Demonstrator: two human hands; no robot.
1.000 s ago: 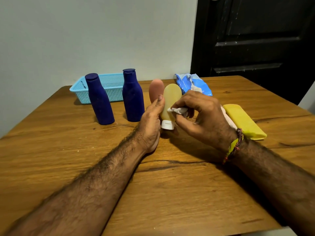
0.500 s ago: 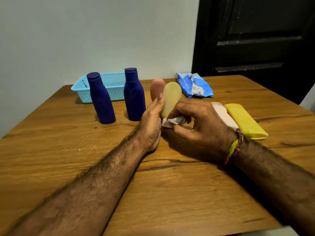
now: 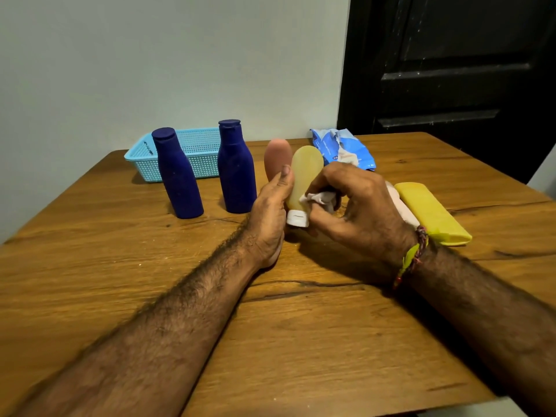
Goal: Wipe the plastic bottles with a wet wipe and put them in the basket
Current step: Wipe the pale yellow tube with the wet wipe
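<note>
My left hand grips a pale yellow squeeze bottle standing on its white cap at mid table. My right hand pinches a crumpled white wet wipe against the bottle's lower right side. A pink squeeze bottle stands just behind. Two dark blue bottles stand upright to the left. Behind them a light blue mesh basket holds nothing that I can see. A yellow bottle lies flat at the right, beside a pale one mostly hidden by my right hand.
A blue wet wipe packet lies at the table's back, behind my right hand. The wooden table stands against a pale wall, with a dark door at the back right.
My right hand raised the wipe from the bottle's cap to its lower body, so the white cap shows again. My left hand kept its grip on the bottle.
</note>
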